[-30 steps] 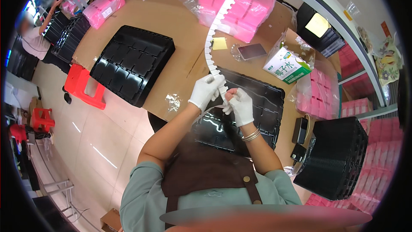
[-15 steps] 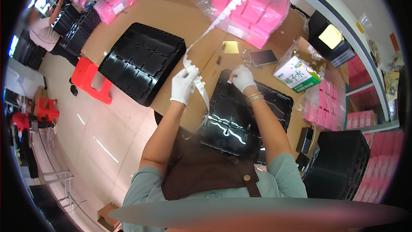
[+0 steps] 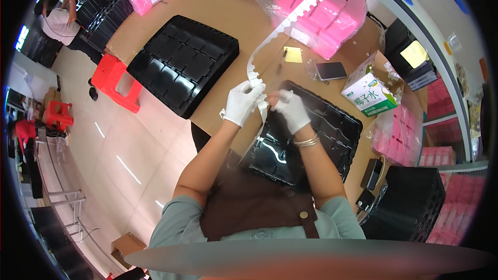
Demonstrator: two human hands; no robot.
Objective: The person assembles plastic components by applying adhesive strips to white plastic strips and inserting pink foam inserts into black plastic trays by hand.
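Observation:
In my left hand, white-gloved and closed, is a long white paper strip with a notched edge. It curves up to the far right beyond the picture's top, and a short end hangs below my fingers. My right hand, gloved with some fingertips bare, is close beside that lower end. Motion blurs its fingers, so whether they touch the strip cannot be seen. Under my right hand and forearm lies a shiny black plastic tray with moulded compartments, partly hidden. A similar black tray lies to the left.
Pink packs in clear plastic sit at the back. A yellow note pad, a phone and an open carton are to the right. Stacked black trays stand near right. A red stool and another person are left.
My right hand has come left off the tray toward my left hand and the strip's lower end. My left hand still holds the strip and has shifted slightly right in view.

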